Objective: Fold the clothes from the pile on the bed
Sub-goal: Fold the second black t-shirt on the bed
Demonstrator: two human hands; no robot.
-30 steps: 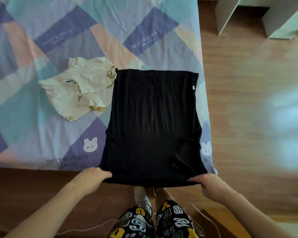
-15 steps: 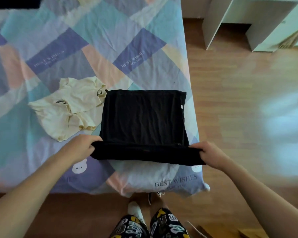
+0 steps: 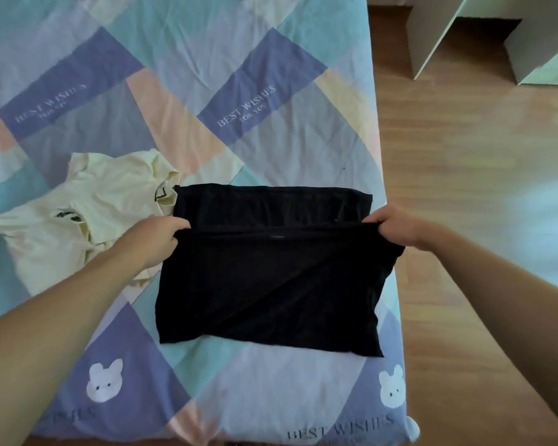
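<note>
Moved: near hem of black soft-fabric garment [image 3: 271, 284] carried farther over itself, almost meeting far edge; halving nearly done. Left hand [image 3: 155, 239] and right hand [image 3: 397, 228] each pinch a hem corner. Location: patchwork-quilted bed [image 3: 207, 91], near-right. Cream crumpled T-shirt [image 3: 87, 214] unfolded, left.

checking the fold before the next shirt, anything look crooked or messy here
The black garment is folded slightly askew, its near edge slanting down to the right. The cream shirt lies crumpled beside it, unfolded. Nothing looks damaged.
</note>
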